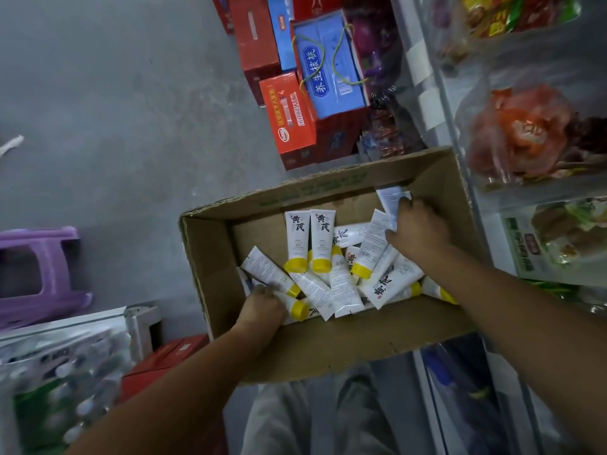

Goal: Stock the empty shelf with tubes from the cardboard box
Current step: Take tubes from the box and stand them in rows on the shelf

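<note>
Down in the near middle of the scene, a cardboard box (328,343) stands open at the top, its near wall just above a pair of pale trousers (295,418). White tubes (345,287) with yellow caps lie jumbled on the floor of the box, many crossing or resting on one another. Two of them lie side by side at the far left of the heap, black characters facing up and caps pointing near. The left hand (262,307) is in the near left corner of the box, back upward, its fingers curled down onto the heap. A yellow-capped tube sticks out to the right from under it, but I cannot tell whether the fingers actually grip anything. The right hand (418,226) is in the far right part of the box, its fingers curled round a printed tube (392,198) whose flat end points toward the far wall. Another tube leans just beside this hand on its left, and whether the hand holds that one too cannot be told. Beyond the box, red cartons (289,119) and a blue carton (328,70) stand on the grey floor (98,93). A purple stool (42,274) is at the left, and a shelf (440,103) of bagged goods runs along the right.
</note>
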